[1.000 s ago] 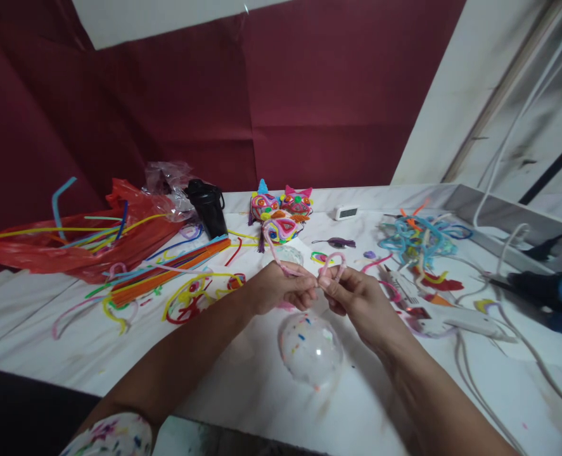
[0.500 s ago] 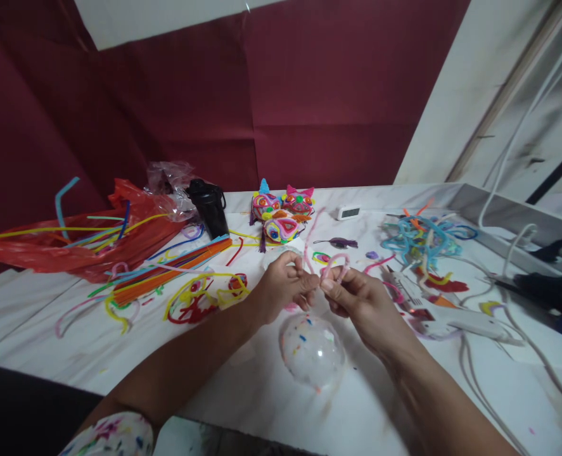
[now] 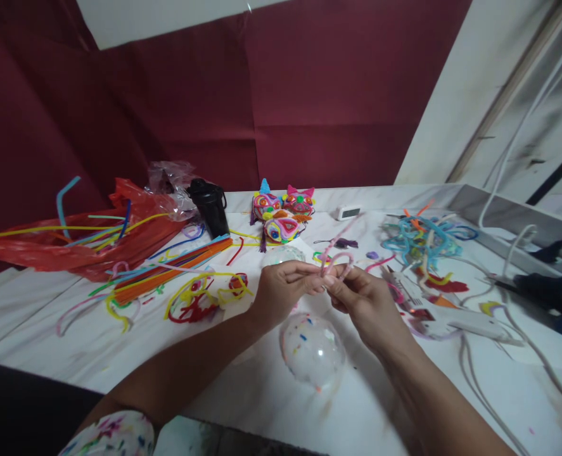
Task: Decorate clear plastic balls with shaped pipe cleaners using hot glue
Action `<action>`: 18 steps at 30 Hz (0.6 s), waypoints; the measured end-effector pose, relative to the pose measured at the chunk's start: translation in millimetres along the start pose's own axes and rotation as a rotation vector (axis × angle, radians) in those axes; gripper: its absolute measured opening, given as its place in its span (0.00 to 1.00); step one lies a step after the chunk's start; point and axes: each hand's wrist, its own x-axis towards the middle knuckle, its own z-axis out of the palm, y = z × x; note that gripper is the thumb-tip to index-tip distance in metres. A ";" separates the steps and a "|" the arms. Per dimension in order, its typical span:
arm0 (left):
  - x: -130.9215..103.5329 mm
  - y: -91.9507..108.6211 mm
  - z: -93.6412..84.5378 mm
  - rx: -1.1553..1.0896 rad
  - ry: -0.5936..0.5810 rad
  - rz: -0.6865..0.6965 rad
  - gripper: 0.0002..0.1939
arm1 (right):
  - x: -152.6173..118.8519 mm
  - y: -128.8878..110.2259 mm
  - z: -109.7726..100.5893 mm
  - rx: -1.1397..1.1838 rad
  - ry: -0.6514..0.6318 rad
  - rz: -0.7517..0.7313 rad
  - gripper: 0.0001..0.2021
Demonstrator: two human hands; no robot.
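The left hand (image 3: pixel 281 288) and the right hand (image 3: pixel 364 303) met above the middle of the tabletop (image 3: pixel 242 386). Both hands pinched one pink fuzzy wire (image 3: pixel 338 259) between thumb and fingertips. The wire made a small loop over the right hand, and one end stuck up and away toward the far edge. The hands touched each other at the fingertips.

Just under the hands, nearer the front edge, lay a clear plastic ball (image 3: pixel 313 349) with little colored dots inside. A second clear ball (image 3: pixel 283 255) sat just past the left hand.

To the left of the hands lay a twist of yellow and red wires (image 3: pixel 204 296). Past that was a long bundle of straight orange and blue wires (image 3: pixel 166 269), and a red plastic bag (image 3: pixel 71 244) lay at the left edge. A black cup (image 3: pixel 209 206) stood near the bag.

Toward the far edge sat bright fuzzy cat faces (image 3: pixel 283 212), and a small white clock (image 3: pixel 347 212) stood beside them. To the right of the hands lay a white glue gun (image 3: pixel 445 316) with its cord. Behind it was a pile of light blue wires (image 3: pixel 418 239).
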 end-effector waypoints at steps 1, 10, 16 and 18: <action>0.0 -0.5 0.0 0.005 -0.001 -0.006 0.13 | -0.1 -0.6 -0.1 -0.009 0.001 -0.001 0.16; 0.5 -4.4 -4.0 0.045 0.017 -0.033 0.11 | 0.6 -2.7 -0.2 -0.099 -0.058 -0.005 0.17; 0.7 -4.6 -3.6 0.089 0.021 -0.052 0.10 | 0.1 -9.0 -2.9 -0.149 -0.085 -0.011 0.17; 0.6 -4.3 -3.3 0.094 0.034 -0.054 0.10 | 0.6 -9.3 -3.3 -0.142 -0.086 -0.007 0.16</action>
